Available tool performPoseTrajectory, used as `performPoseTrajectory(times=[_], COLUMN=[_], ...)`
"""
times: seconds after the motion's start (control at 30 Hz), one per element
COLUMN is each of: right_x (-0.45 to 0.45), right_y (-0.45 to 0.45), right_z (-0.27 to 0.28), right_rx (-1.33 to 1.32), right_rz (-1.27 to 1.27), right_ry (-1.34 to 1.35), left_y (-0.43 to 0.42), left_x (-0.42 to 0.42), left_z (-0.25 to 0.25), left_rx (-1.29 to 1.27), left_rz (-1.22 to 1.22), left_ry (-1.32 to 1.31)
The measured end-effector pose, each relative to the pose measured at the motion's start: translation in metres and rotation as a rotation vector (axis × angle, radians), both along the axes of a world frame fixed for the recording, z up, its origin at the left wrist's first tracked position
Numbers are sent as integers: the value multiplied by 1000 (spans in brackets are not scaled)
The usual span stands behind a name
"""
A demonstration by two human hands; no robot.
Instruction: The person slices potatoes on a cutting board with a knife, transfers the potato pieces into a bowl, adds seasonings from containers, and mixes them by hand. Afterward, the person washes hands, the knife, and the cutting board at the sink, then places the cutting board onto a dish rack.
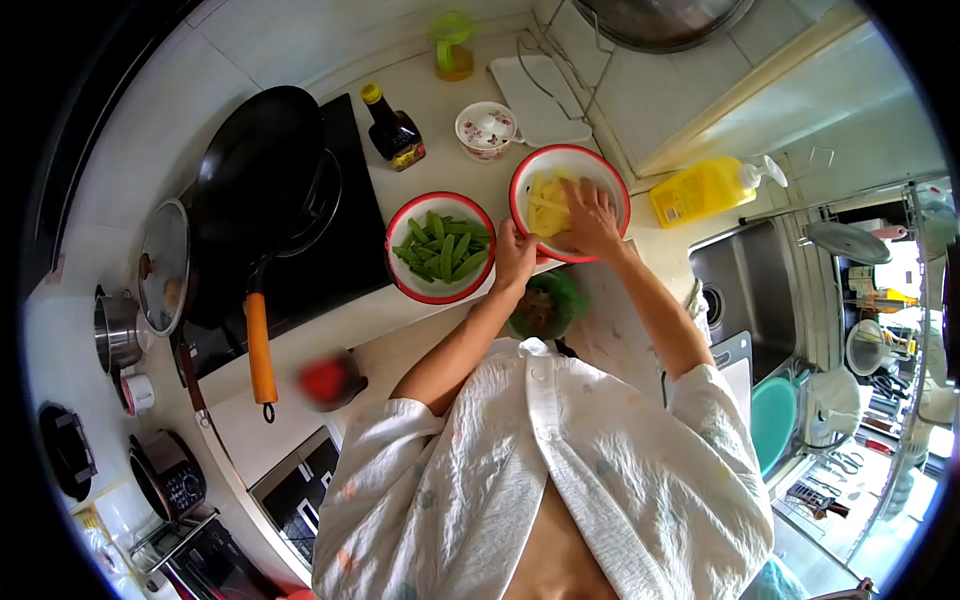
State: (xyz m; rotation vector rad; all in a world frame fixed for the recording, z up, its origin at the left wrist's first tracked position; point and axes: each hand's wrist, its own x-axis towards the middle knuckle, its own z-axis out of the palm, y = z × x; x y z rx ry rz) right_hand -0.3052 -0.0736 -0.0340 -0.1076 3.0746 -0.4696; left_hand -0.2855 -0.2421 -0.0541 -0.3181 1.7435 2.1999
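A white bowl with a red rim [617,178] holds pale yellow strips [546,200]. My left hand [515,253] is at the near left side of this bowl, its fingers closed on the rim. Inside the bowl, my right hand [592,215] lies over the strips with its fingers spread. To the left is a second red-rimmed bowl [397,270] with green pods [445,247] in it. What is under my right palm is hidden.
A black wok [255,165] with an orange handle stands on the dark cooktop [355,210]. Behind the bowls are a dark bottle [395,135], a floral lidded pot [487,133] and a white tray [540,105]. Right are a yellow pump bottle [700,190] and the sink [765,285].
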Motion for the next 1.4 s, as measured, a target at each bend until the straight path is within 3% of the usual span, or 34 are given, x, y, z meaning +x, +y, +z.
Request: performPoseTrajectory(times=[0.23, 0.43, 0.5, 0.53, 0.6, 0.67, 0.73, 0.8, 0.83, 0.97, 1.07, 1.13, 1.2, 1.27, 1.33, 1.4], right_x=[-16, -32, -30, -31, -28, -16, -9, -10, -12, -21, -33, -33, -30, -35, -37, -44], right_y=[-1, 17, 16, 13, 2, -10, -35, -43, -44, -27, -6, -3, -9, -22, -25, -19], right_z=[-9, 22, 24, 20, 9, 7, 20, 6, 3, -4, -9, 5, 37, 46, 39, 11], right_rx=[-167, -224, -259, -298, -204, -105, 28, 52, 27, -163, -283, -260, -125, -49, 23, 38], right_rz=[-150, 17, 73, 136, 68, -21, -221, -256, -281, -311, -269, -267, -219, -177, -126, -78], right_ry=[69, -81, -61, -46, -38, -41, -102, -10, -4, 30, 48, 89, -82, -21, 37, -31], left_y=[0, 0, -5, -13, -34, -57, -82, -127, -131, -153, -148, -140, -139, -133, -118, -107], left_x=[-3, -2, 8, 15, 25, 0, -42, -117, -129, -180, -183, -195, -221, -229, -216, -197], left_z=[5, 8, 30, 37, 47, 62, 83, 5, 25, -9, 13, 8, -14, -17, 11, 28], left_rx=[38, -19, -26, -30, -182, -407, -237, -546, -688, -491, -318, -338, -367, -399, -250, -364], left_rz=[-13, -3, 5, 14, -43, 153, 366, 565, 638, 550, 409, 465, 431, 402, 374, 367], left_ry=[-52, -12, -267, -259, 96, 431, 276, 447, 344, 152, 76, 56, 91, 129, 41, 52])
